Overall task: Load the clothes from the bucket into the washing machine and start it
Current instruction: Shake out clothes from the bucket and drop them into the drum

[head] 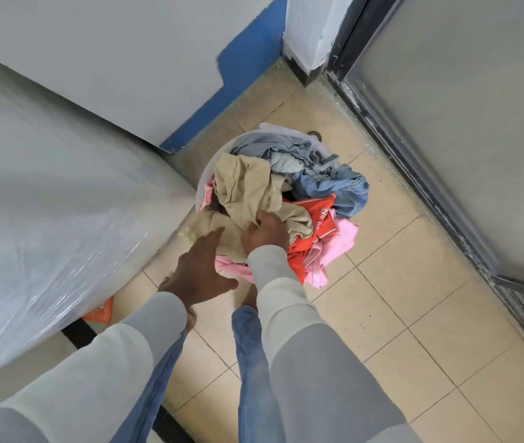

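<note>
Two hands work at one round white bucket point(201, 183), which stands upright on the tiled floor point(414, 298) with its mouth facing up. The fingers of the right hand point(265, 233) curl tight into a beige cloth point(248, 183) that runs away from them toward the far rim. The left hand point(196, 270), fingers straight, holds nothing just left of them. One red garment point(321, 215) lies just right of the gripping fingers, with pink cloth point(337, 244) nearer and denim point(334, 183) beyond. One plastic-wrapped washing machine point(46, 203) stands to the left.

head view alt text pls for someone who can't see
A person's right grip clutches a crumpled beige cloth atop a round white plastic bucket heaped with denim, red and pink clothes. Their open left grip reaches alongside; a plastic-wrapped white appliance stands left.
</note>
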`<state>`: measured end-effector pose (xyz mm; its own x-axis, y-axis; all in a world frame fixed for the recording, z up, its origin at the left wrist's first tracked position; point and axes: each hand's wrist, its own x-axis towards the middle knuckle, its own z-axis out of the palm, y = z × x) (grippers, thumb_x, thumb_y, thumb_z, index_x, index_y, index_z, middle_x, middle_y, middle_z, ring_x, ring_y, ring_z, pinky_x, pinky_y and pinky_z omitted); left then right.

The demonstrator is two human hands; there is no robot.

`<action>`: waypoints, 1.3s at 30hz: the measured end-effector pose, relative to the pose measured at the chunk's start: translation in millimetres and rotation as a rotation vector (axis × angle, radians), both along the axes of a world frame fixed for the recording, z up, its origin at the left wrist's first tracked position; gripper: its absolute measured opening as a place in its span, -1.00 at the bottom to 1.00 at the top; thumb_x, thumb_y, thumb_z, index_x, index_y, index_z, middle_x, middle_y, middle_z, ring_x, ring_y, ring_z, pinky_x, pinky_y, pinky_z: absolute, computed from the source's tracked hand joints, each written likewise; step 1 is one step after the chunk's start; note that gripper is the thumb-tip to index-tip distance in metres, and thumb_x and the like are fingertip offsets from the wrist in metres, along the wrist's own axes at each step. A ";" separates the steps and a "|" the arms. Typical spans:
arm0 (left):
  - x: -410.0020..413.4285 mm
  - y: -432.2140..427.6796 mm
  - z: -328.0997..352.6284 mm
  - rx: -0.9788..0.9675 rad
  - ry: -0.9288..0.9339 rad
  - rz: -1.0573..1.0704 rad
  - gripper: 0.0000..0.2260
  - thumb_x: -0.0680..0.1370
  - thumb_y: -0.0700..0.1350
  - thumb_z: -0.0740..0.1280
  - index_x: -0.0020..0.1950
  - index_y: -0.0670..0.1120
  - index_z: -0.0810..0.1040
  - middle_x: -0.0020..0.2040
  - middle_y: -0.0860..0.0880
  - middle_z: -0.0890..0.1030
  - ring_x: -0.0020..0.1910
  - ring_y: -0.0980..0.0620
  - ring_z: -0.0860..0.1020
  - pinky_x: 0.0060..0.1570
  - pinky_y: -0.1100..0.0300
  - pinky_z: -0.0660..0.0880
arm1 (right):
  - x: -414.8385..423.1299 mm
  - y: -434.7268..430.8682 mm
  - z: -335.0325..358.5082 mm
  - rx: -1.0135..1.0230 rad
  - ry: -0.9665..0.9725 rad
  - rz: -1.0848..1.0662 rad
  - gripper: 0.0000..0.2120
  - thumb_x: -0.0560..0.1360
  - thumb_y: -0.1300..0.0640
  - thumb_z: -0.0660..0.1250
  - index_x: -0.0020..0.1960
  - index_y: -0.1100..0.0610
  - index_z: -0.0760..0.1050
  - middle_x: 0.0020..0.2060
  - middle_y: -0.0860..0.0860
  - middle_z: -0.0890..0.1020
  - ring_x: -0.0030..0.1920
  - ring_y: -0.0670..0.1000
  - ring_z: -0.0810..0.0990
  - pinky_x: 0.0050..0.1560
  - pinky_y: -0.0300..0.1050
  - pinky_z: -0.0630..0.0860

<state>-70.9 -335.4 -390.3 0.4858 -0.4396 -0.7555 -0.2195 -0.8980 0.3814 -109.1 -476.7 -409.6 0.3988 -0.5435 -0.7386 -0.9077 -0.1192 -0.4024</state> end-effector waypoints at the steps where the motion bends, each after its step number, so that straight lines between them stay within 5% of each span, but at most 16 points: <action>1: 0.3 -0.3 11.4 -0.054 -0.022 0.063 -0.02 0.31 0.03 0.56 0.58 0.04 0.04 0.55 0.02 0.23 0.51 -0.04 0.21 0.41 -0.07 0.27 | -2.7 -1.3 17.6 -0.033 -0.074 -0.041 -0.75 0.51 0.19 0.27 0.17 0.18 0.54 0.16 0.13 0.56 0.18 0.19 0.51 0.11 -0.06 0.41; 6: -3.0 -11.8 90.7 -0.282 -0.042 0.242 -0.03 0.26 0.19 0.56 0.55 0.04 0.17 0.52 0.05 0.29 0.48 0.02 0.27 0.42 0.02 0.26 | -23.4 -13.8 132.1 -0.068 -0.380 -0.267 -0.90 0.54 0.18 0.26 -0.01 0.01 0.49 -0.32 -0.24 0.45 -0.28 -0.31 0.45 -0.21 -0.22 0.31; 11: -14.4 -18.1 177.7 -0.355 -0.135 0.162 -0.11 0.36 0.09 0.54 0.56 -0.01 0.14 0.52 0.03 0.29 0.46 0.08 0.27 0.25 0.32 0.18 | -38.8 -5.0 259.7 0.087 -0.472 -0.245 -0.79 0.42 0.00 0.17 0.02 -0.17 0.44 -0.10 -0.27 0.53 0.01 -0.01 0.51 0.23 0.09 0.41; 14: -15.7 -16.4 227.4 -0.402 -0.087 0.146 -0.12 0.36 0.06 0.55 0.55 -0.03 0.16 0.50 -0.01 0.32 0.45 0.05 0.31 0.34 0.25 0.25 | -47.4 1.0 322.3 0.212 -0.557 -0.180 -0.80 0.38 -0.06 0.21 -0.08 0.01 0.49 -0.08 0.07 0.61 -0.01 0.14 0.58 0.16 0.22 0.47; 16: -18.5 -12.8 258.9 -0.470 -0.047 0.136 -0.26 0.42 0.01 0.51 0.51 -0.07 0.25 0.44 -0.05 0.40 0.40 -0.01 0.39 0.32 0.09 0.36 | -54.0 3.5 357.8 0.242 -0.665 -0.156 -0.85 0.36 -0.02 0.33 -0.18 0.05 0.52 -0.26 0.07 0.60 -0.18 0.09 0.59 -0.04 0.10 0.53; 20: -19.7 -4.1 299.9 -0.495 -0.169 0.117 -0.81 0.56 -0.20 0.31 0.16 -0.19 0.55 0.12 -0.15 0.58 0.07 -0.11 0.53 0.01 0.19 0.41 | -68.8 -3.9 411.5 0.131 -0.861 -0.249 -0.81 0.33 0.08 0.40 -0.13 -0.18 0.55 -0.29 -0.15 0.62 -0.26 -0.09 0.57 -0.22 -0.09 0.54; 23: -10.8 -4.6 335.7 -0.596 0.013 0.292 -0.83 0.59 -0.19 0.26 0.02 -0.05 0.64 -0.06 0.04 0.68 -0.05 -0.06 0.60 -0.15 0.35 0.41 | -87.6 -19.2 435.5 -0.073 -0.917 -0.338 -0.55 0.40 0.26 0.31 0.04 -0.30 0.45 -0.18 0.09 0.62 -0.31 0.00 0.52 -0.21 -0.06 0.54; 26: -8.8 -5.7 375.0 -0.756 0.279 0.579 -0.68 0.58 -0.15 0.23 -0.16 0.19 0.69 -0.26 0.18 0.68 -0.22 0.16 0.66 -0.34 0.35 0.53 | -101.9 -18.1 436.0 -0.228 -0.808 -0.246 -0.70 0.45 0.33 0.25 -0.03 -0.04 0.59 -0.16 0.05 0.64 -0.17 0.00 0.59 -0.08 -0.18 0.48; 28: -9.2 -7.1 391.5 -0.786 0.388 0.731 -0.67 0.60 -0.19 0.23 -0.18 0.12 0.71 -0.26 0.09 0.70 -0.23 0.08 0.68 -0.36 0.23 0.57 | -106.4 -5.9 436.4 -0.118 -0.753 -0.202 -0.75 0.43 0.20 0.31 0.07 0.16 0.62 -0.01 0.03 0.65 0.05 -0.05 0.62 0.09 -0.19 0.48; 29: -9.5 -8.3 396.5 -0.794 0.454 0.794 -0.71 0.60 -0.20 0.23 -0.14 0.04 0.70 -0.24 0.03 0.71 -0.21 0.02 0.69 -0.34 0.18 0.58 | -108.4 1.2 436.3 -0.053 -0.748 -0.137 -0.61 0.38 0.12 0.36 0.19 0.20 0.57 0.07 -0.01 0.61 0.12 -0.16 0.57 0.13 -0.26 0.45; 31: -11.3 -11.2 408.4 -0.827 0.608 0.859 -0.79 0.61 -0.24 0.20 0.02 -0.07 0.63 -0.15 -0.08 0.71 -0.18 -0.03 0.69 -0.30 0.13 0.60 | -110.8 16.2 431.6 0.037 -0.732 -0.002 -0.29 0.31 0.04 0.53 0.41 0.12 0.40 0.25 -0.07 0.52 0.24 -0.25 0.47 0.20 -0.32 0.42; 33: -16.1 -13.2 422.8 -0.834 0.713 0.830 -0.81 0.61 -0.28 0.18 0.11 -0.19 0.56 -0.09 -0.17 0.68 -0.18 -0.06 0.68 -0.30 0.12 0.60 | -109.7 29.7 426.4 0.016 -0.706 -0.020 -0.25 0.30 0.08 0.60 0.42 -0.02 0.37 0.25 -0.13 0.53 0.23 -0.22 0.48 0.19 -0.31 0.45; 36: -13.8 -9.0 434.6 -0.776 0.503 0.451 -0.60 0.53 -0.31 0.35 0.35 -0.17 0.39 0.14 -0.20 0.60 0.07 -0.14 0.62 -0.03 0.09 0.61 | -101.5 33.7 421.7 -0.029 -0.706 -0.208 -0.55 0.35 0.27 0.53 0.15 -0.07 0.55 -0.08 -0.25 0.62 -0.02 -0.08 0.62 -0.03 -0.37 0.50; 39: 0.1 1.1 440.0 -0.773 -0.137 -0.041 -0.08 0.29 -0.11 0.60 0.51 -0.03 0.13 0.43 -0.08 0.35 0.38 -0.09 0.42 0.27 0.07 0.43 | -96.2 22.6 424.2 -0.258 -0.662 -0.034 -0.67 0.36 0.37 0.41 0.08 0.11 0.66 -0.08 -0.06 0.68 0.04 0.11 0.65 -0.01 -0.49 0.39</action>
<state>-70.9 -334.4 49.6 0.5243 -0.8359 -0.1624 -0.3368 -0.3787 0.8621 -205.2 -454.0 14.6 0.6989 -0.6886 -0.1934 -0.4875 -0.2608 -0.8333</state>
